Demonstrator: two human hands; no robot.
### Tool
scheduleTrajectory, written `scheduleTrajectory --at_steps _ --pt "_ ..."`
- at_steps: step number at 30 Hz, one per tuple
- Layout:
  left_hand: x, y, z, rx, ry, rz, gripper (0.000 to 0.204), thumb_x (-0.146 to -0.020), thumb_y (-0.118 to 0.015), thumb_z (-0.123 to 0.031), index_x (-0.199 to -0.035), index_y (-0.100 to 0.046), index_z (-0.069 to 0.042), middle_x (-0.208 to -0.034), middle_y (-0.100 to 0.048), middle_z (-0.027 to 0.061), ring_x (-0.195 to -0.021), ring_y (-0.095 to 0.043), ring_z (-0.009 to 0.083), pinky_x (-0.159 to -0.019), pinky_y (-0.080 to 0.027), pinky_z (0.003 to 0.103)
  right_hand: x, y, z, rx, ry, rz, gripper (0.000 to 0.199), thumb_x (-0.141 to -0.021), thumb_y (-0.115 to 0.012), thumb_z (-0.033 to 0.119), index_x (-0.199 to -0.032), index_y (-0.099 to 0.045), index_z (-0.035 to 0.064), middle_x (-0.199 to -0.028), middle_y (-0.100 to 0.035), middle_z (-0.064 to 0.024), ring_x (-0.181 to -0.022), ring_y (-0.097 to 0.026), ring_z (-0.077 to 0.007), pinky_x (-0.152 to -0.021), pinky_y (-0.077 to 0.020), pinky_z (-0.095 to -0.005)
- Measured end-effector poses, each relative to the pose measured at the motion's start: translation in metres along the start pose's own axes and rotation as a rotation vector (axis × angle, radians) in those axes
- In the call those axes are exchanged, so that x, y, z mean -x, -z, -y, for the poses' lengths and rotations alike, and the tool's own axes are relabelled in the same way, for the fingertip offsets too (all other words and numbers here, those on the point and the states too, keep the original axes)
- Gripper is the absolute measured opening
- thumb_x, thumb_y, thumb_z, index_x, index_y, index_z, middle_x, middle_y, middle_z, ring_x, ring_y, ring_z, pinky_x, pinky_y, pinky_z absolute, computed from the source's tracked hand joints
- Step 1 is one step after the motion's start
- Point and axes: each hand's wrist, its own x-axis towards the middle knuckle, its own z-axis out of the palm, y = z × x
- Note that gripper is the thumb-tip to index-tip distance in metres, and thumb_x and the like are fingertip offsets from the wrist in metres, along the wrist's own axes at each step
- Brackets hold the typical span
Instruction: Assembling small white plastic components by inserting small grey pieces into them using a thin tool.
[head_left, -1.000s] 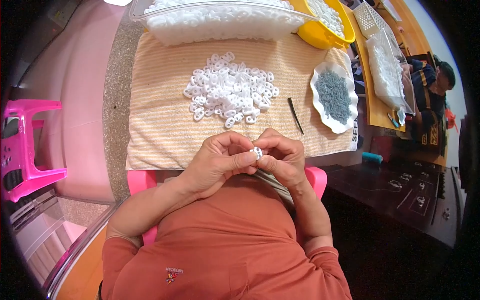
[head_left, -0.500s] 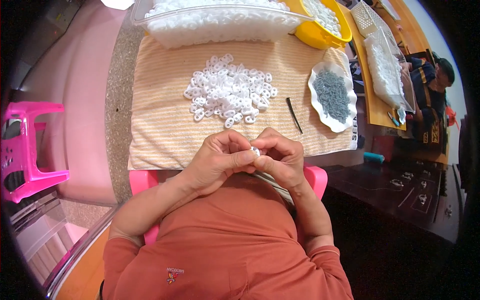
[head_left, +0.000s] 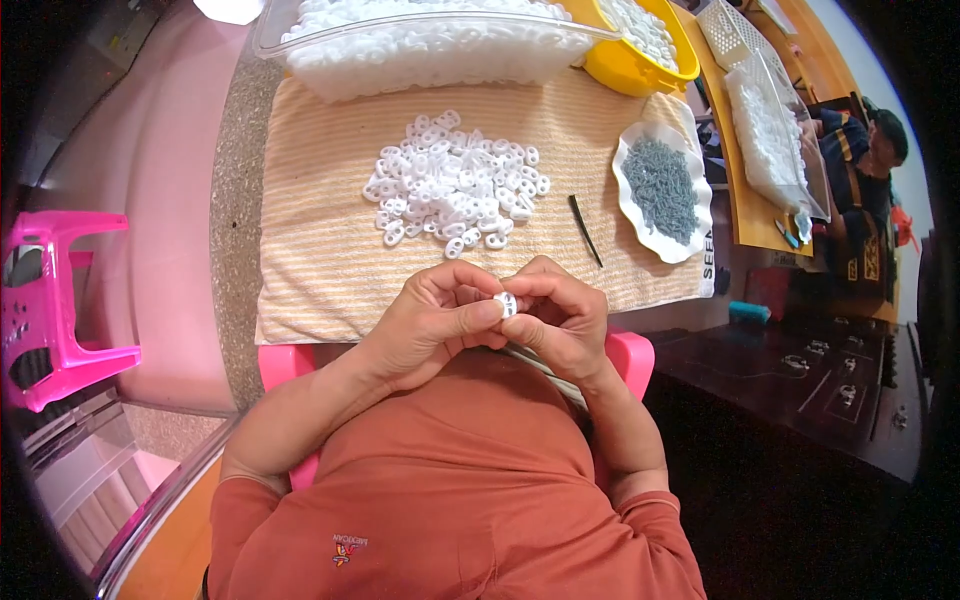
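Barely shifted since a second ago – same pose, both hands kept together at the near edge of the striped cloth [head_left: 320,270], just above the lap. Left hand [head_left: 435,325] curled, thumb and fingertips pinched on a small white ring [head_left: 507,303]; right hand [head_left: 560,320] closed on the same ring from the other side, neither nearer than the other. Ring held face-up, no long axis to speak of. Straight ahead, well apart from the grip, a loose heap of white rings [head_left: 455,185] on the cloth. Further back, a clear tub [head_left: 270,35] heaped with white pieces. Rightward – a thin dark stick [head_left: 585,228] lying slantwise, then a white scalloped dish [head_left: 625,195] of grey bits, a yellow bowl [head_left: 625,70] behind. No readable labels worth placing
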Motion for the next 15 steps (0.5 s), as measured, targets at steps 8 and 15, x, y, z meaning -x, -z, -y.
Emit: scheduleTrajectory --at_steps 8,15 --pt "0.0004 -0.0002 -0.0001 0.007 0.0 0.024 0.012 -0.089 -0.063 -0.004 -0.1 -0.062 -0.006 -0.097 -0.067 0.0076 -0.089 -0.065 0.0156 -0.078 -0.058 0.031 -0.0001 0.0037 -0.0028 0.132 0.082 0.029 0.03 -0.08 -0.072 0.001 -0.108 -0.063 -0.0041 -0.094 -0.059 -0.0105 -0.083 -0.057 -0.0134 -0.071 -0.0468 -0.0226" --pt "0.0001 0.0 0.0018 -0.011 -0.014 0.043 0.013 -0.087 -0.065 -0.003 -0.098 -0.06 -0.007 -0.093 -0.066 0.0064 -0.084 -0.064 0.0149 -0.073 -0.056 0.028 0.0008 0.0049 -0.002 0.191 0.102 0.047 0.028 -0.08 -0.073 0.002 -0.105 -0.064 -0.0041 -0.092 -0.059 -0.0096 -0.08 -0.057 -0.0124 -0.068 -0.0465 -0.0221"
